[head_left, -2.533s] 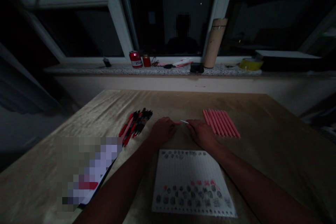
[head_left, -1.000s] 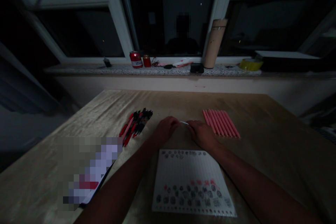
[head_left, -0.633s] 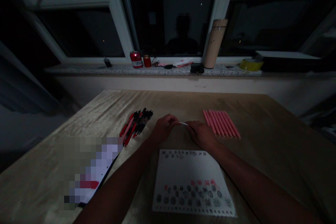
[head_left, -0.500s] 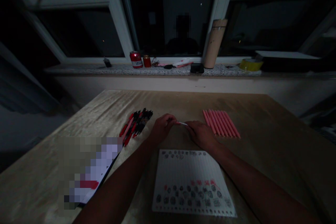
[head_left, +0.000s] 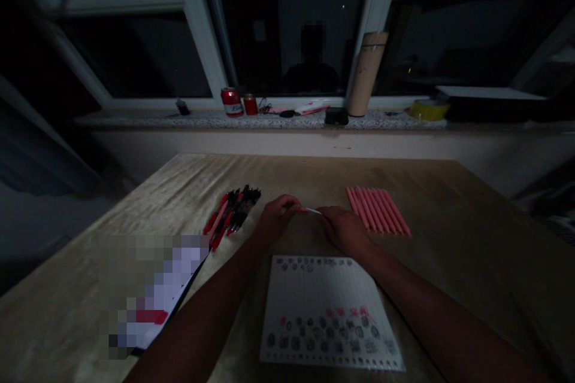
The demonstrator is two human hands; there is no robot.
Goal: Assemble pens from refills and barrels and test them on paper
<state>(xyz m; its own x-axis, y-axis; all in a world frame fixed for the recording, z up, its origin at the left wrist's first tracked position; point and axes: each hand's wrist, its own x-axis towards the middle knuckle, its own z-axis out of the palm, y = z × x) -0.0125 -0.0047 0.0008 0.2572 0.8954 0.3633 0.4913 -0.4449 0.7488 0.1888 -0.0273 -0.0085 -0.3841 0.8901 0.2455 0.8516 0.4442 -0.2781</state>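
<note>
My left hand [head_left: 282,214] is closed, its fingertips pinching the red end of a thin red-and-white rod [head_left: 313,211] that looks like a pen refill. The rod's white end runs into my right hand [head_left: 345,227], whose bent fingers close around it and hide its tip. Both hands are just above the table, beyond a lined notebook page [head_left: 321,293] bearing rows of black and red scribbled marks. To the left of my left hand lies a pile of black and red pens [head_left: 233,212]. Beside my right hand, several pink pencil-like sticks [head_left: 378,210] lie in a neat row.
A phone-like slab [head_left: 179,275], partly blurred out, lies at the left by my forearm. On the windowsill [head_left: 202,121] behind the table [head_left: 449,287] stand a red can [head_left: 232,102], a red jar [head_left: 250,105], a tall tan cylinder [head_left: 367,75] and yellow tape [head_left: 429,110].
Almost nothing differs. Both hands keep their grip on the thin rod in the same place, and the view has shifted very slightly.
</note>
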